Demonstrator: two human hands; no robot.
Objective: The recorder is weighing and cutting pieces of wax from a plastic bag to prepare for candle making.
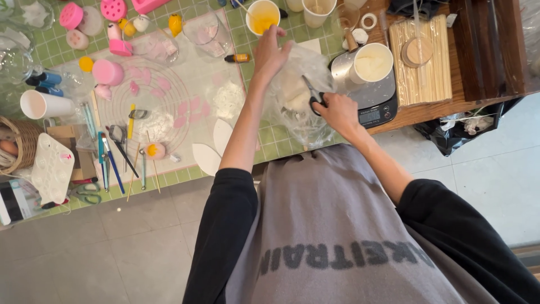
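1. We see the right hand [339,112] closed around the black handles of a pair of scissors [313,94], the blades pointing up and to the left into a clear plastic bag [301,90].
2. The left hand [270,54] pinches the top of the bag between its fingertips and lifts it, the arm stretched out over the table.
3. The bag holds a pale, whitish lump; it sits on the green tiled tabletop [281,138], just left of a kitchen scale [374,101]. We cannot tell whether the blades are cutting the plastic or only touching it.
4. On the scale stands a white cup [371,63] filled with a cream-coloured substance.
5. Beyond the left hand, near the far edge, is a paper cup with yellow liquid [262,17]; a small amber bottle [238,58] lies just left of the wrist.
6. Right of the scale lies a bundle of wooden skewers [422,73] with a round wooden lid on top, on a brown wooden surface.
7. Left of the arms a clear round-patterned mat [160,104] carries pink petal shapes and white flakes; two white leaf-shaped pieces [214,149] lie at its near edge.
8. Further left: pens and small tools in a row [115,155], a white paper cup on its side [42,104], pink moulds [107,72], a wicker basket [17,143].
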